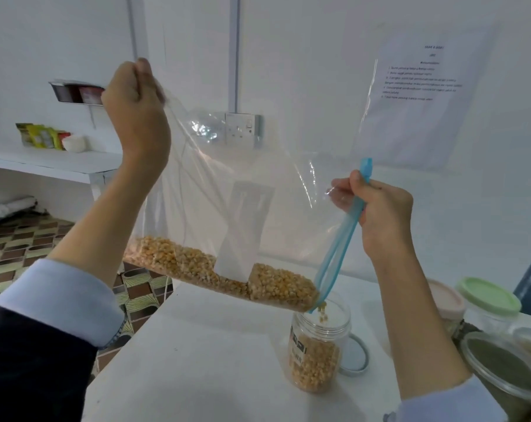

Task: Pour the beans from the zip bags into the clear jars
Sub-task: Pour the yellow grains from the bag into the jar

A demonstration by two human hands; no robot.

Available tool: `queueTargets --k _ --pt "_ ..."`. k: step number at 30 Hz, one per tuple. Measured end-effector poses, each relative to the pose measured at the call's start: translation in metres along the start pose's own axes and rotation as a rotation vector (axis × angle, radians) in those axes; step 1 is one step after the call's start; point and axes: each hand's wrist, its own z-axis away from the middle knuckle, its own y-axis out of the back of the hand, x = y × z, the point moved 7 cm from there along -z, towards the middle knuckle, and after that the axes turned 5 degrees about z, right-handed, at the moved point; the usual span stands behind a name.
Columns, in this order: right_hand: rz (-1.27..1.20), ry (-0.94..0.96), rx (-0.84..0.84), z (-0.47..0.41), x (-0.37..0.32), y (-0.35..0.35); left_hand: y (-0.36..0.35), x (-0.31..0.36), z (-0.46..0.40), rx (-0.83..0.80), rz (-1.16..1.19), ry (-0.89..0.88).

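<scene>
A large clear zip bag (243, 178) hangs tilted above the white table (197, 360). Yellow beans (221, 272) lie along its lower edge. My left hand (136, 108) grips the bag's upper left corner, raised high. My right hand (377, 208) pinches the blue zip strip (343, 239) at the bag's mouth. The mouth's lowest corner sits just over an open clear jar (317, 345), and a few beans are falling into it. The jar is about half full of yellow beans.
The jar's lid (354, 354) lies on the table right behind it. Several lidded jars stand at the right: one with a pink lid (447, 296), one with a green lid (488, 295), and a dark-filled one (501, 370). A wall socket (243, 129) is behind the bag.
</scene>
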Motion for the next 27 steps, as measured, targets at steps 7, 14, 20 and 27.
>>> queueTargets --k 7,14,20,27 --pt "0.035 0.013 0.008 0.003 -0.002 -0.007 -0.004 0.007 0.004 -0.009 -0.025 -0.017" --pt "0.062 0.09 0.039 0.007 -0.004 -0.003 -0.002 0.014 0.006 0.006 -0.086 -0.053" --pt "0.042 0.101 0.05 0.008 -0.004 0.002 0.002 0.013 0.006 0.02 -0.096 -0.023" --pt "0.087 0.122 0.041 0.007 -0.004 0.006 0.004 0.016 0.012 -0.004 -0.022 0.054"
